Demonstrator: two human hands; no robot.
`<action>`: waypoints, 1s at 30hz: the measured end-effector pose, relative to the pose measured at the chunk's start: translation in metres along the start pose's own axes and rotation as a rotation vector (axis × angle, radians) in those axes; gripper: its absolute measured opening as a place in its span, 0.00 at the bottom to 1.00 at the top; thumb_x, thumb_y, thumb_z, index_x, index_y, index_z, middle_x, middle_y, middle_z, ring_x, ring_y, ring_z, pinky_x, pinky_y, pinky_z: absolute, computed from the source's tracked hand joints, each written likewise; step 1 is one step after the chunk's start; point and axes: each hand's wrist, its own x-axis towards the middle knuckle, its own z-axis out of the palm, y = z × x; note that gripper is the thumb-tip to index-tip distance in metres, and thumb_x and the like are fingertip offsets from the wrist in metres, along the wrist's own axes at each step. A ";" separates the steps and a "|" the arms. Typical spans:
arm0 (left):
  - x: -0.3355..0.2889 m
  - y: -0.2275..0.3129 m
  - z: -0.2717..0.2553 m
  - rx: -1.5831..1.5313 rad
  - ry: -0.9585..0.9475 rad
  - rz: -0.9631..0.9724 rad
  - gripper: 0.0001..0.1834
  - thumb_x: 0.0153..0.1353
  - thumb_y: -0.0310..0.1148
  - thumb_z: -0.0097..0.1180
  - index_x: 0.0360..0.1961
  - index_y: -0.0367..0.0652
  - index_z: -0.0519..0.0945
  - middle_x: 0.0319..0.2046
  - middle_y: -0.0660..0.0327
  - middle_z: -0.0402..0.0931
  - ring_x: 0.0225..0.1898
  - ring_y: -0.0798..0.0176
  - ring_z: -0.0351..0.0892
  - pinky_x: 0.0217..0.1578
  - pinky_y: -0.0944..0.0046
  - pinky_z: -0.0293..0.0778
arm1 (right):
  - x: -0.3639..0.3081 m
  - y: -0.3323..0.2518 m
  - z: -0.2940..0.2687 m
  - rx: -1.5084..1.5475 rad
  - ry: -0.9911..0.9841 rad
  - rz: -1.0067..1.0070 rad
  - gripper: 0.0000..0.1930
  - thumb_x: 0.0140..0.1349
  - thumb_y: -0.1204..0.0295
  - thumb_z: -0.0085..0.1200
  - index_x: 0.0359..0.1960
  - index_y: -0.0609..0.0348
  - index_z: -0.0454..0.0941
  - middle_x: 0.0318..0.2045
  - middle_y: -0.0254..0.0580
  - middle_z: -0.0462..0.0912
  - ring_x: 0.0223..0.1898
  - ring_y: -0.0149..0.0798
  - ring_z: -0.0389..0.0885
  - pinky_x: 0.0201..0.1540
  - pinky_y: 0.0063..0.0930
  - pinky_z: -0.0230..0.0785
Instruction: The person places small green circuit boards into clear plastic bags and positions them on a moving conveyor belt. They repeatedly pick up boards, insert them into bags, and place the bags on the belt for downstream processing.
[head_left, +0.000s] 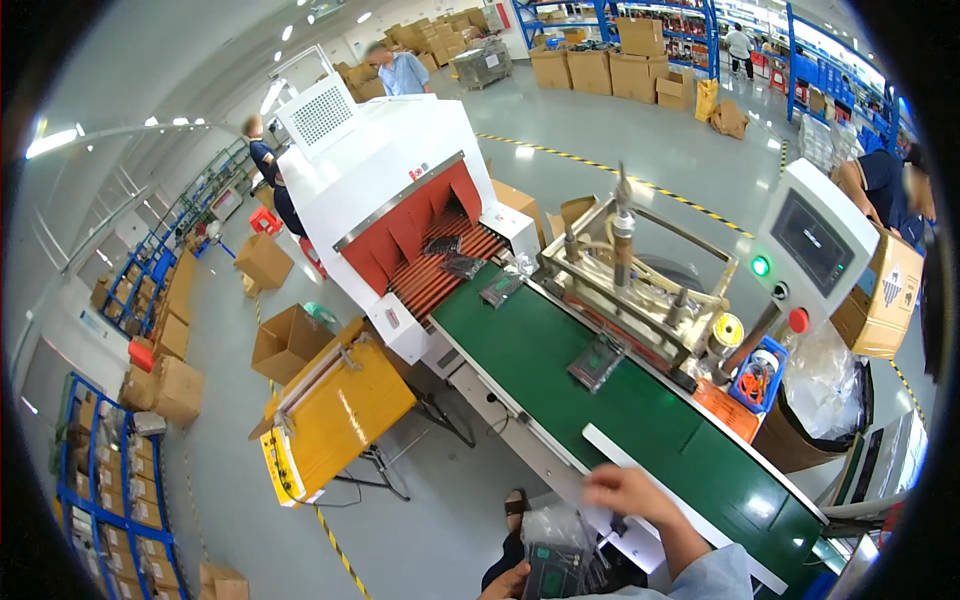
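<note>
At the lower edge, my left hand (508, 580) grips a dark flat pack (553, 570) in clear plastic, with green on its face. Beside it lies loose clear film (553, 524) and a white metal plate (637, 548). My right hand (632, 494) is raised by the near edge of the green conveyor belt (700, 450); its fingers are bent and smeared by motion. On the belt rest a wrapped dark pack (597, 362) and, farther off, another wrapped pack (500, 289). Two more lie on the rollers at the mouth of a white tunnel machine (330, 180).
A metal-framed sealing press (625, 265) and a control box (818, 240) stand along the belt's far side, near a blue bin (758, 375). A yellow table (345, 410) is at left. Cartons, shelves and several people are around. A white bar (680, 508) crosses the belt's near side.
</note>
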 end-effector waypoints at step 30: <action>0.149 0.317 -0.043 0.350 -0.175 -0.340 0.47 0.39 0.55 0.66 0.56 0.38 0.62 0.47 0.54 0.70 0.48 0.57 0.71 0.49 0.57 0.68 | 0.395 -0.004 0.009 -0.040 1.110 -0.363 0.06 0.55 0.76 0.52 0.34 0.63 0.75 0.32 0.39 0.77 0.33 0.33 0.75 0.35 0.23 0.67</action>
